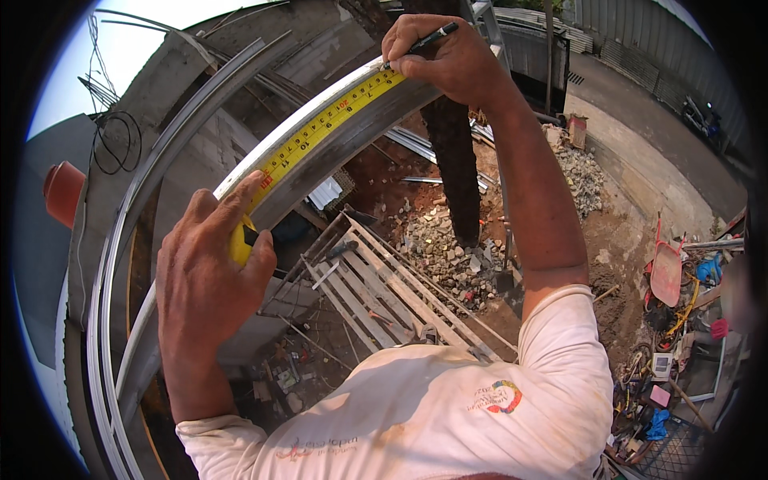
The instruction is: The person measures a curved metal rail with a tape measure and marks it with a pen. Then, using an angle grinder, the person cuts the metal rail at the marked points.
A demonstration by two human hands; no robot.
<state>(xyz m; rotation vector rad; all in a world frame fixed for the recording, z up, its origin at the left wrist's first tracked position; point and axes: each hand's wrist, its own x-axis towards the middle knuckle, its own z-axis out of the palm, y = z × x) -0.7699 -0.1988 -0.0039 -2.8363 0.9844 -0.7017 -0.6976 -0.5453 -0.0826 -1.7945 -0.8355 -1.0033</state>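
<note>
A long pale metal profile point(350, 132) runs from lower left to upper centre, bent by the lens. Along it lies the yellow blade of a tape measure point(320, 126), pulled out between my hands. My left hand point(210, 272) is closed around the tape measure's yellow case, with its index finger pressed on the blade near the case. Up at the far end of the visible blade, my right hand point(448, 64) pinches a dark pen point(433, 38). Its fingers rest by the profile's upper edge, and the pen's tip is hard to make out.
Below stands a scaffold with a wooden plank platform point(376, 292), tools lying on it. Beyond are a dark upright post point(453, 172) and a rubble pile point(436, 252). More metal profiles point(108, 296) curve along the left. A red wheelbarrow point(666, 274) and clutter lie at right.
</note>
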